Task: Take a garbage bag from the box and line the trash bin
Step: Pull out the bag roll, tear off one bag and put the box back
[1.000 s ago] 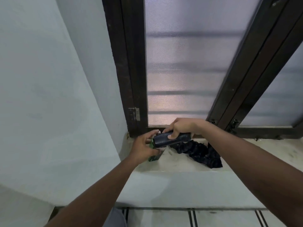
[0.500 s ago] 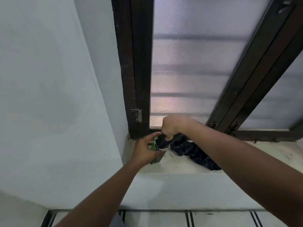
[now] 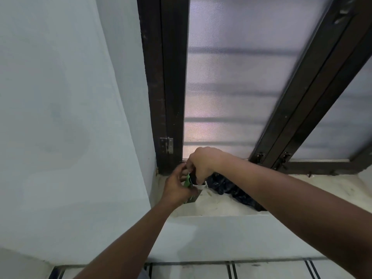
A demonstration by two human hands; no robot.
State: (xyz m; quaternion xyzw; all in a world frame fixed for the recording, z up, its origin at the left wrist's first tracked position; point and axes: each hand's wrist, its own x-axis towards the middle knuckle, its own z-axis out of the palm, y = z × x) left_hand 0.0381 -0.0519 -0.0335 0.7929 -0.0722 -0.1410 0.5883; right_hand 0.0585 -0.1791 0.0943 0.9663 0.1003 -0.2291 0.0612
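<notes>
Pale wall is filling your left, and the sill (image 3: 221, 206) is running under the dark window frame (image 3: 165, 87). Your left hand (image 3: 177, 190) is gripping the green box (image 3: 188, 181); your right hand (image 3: 201, 164) has fingers pinched on the dark bag roll (image 3: 193, 176): light, slippery film, so I'd pinch a loose edge. Crumpled black plastic (image 3: 225, 186) is crowding the right.

There is just one camera, and it sits on the person's head. It looks forward and a bit down at a window sill (image 3: 221, 200) in a corner, with the wall on the left and the window (image 3: 231, 87) rising ahead. Both arms reach out from the bottom, and the sill is close
</notes>
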